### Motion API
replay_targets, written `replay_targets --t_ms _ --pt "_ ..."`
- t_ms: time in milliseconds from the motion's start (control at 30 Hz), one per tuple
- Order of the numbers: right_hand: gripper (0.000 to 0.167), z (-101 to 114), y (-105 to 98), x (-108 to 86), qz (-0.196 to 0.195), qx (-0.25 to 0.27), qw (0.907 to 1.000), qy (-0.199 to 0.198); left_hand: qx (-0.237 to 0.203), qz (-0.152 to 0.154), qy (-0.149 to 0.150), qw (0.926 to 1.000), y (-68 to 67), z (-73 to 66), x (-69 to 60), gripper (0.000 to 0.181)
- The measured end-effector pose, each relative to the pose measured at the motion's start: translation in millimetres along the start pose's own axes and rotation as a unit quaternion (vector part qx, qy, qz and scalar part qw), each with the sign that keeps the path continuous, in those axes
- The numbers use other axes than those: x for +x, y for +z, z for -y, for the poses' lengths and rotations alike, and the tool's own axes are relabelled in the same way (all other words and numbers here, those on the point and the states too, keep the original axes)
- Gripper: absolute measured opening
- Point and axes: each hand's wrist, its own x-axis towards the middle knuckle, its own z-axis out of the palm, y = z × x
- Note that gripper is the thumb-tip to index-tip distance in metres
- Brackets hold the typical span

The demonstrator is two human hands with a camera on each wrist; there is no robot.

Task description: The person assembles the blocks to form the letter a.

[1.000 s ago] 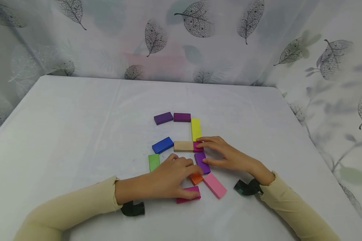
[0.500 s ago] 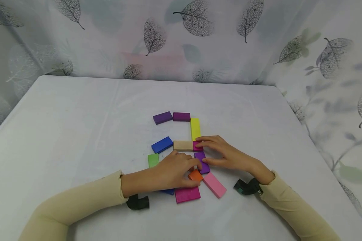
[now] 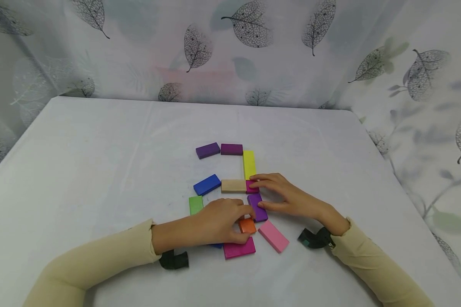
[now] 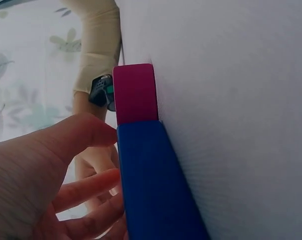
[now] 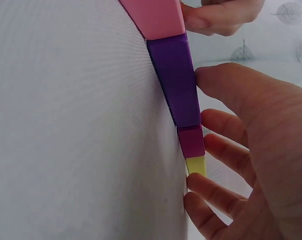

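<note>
In the head view my left hand (image 3: pixel 217 221) pinches an orange block (image 3: pixel 247 226) between thumb and index finger. A magenta block (image 3: pixel 240 248) lies just below it, its upper edge by the thumb. A blue block (image 4: pixel 153 185) fills the front of the left wrist view, mostly covered by the hand in the head view. My right hand (image 3: pixel 292 198) rests with extended fingers on a short magenta block (image 3: pixel 252 186) and against a purple block (image 3: pixel 257 208). A pink block (image 3: pixel 274 236) lies slantwise below the purple one.
A yellow block (image 3: pixel 249 164), a tan block (image 3: pixel 233 186), another blue block (image 3: pixel 207 184), a green block (image 3: pixel 196 205) and two dark purple blocks, one at the row's left end (image 3: pixel 208 150), lie on the white table (image 3: pixel 100 170). A leaf-patterned cloth (image 3: pixel 138 51) hangs behind.
My left hand has shifted away from me and slightly right, baring more of the lower magenta block. The orange block has turned and moved slightly left. The right hand has stayed in place.
</note>
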Motion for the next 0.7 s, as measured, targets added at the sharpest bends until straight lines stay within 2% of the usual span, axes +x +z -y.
replay_targets --t_ms 167,300,433,700 --pt "0.051 -1 0 0.0 0.0 -0.003 1.0 -0.008 0.01 -0.027 0.027 0.9992 0.7 -1.7 -1.1 0.037" --pt "0.051 -1 0 -0.1 -0.002 -0.007 0.9999 -0.015 0.035 -0.054 0.068 0.9956 0.6 -8.0 -2.7 0.035" --pt "0.051 -1 0 -0.1 -0.004 -0.008 0.9998 -0.017 0.055 -0.067 0.102 0.991 1.6 -16.0 -4.2 0.034" --pt "0.051 -2 1 -0.1 -0.004 -0.007 0.9999 -0.014 0.084 -0.024 0.103 0.9908 7.0 -25.9 -3.1 0.033"
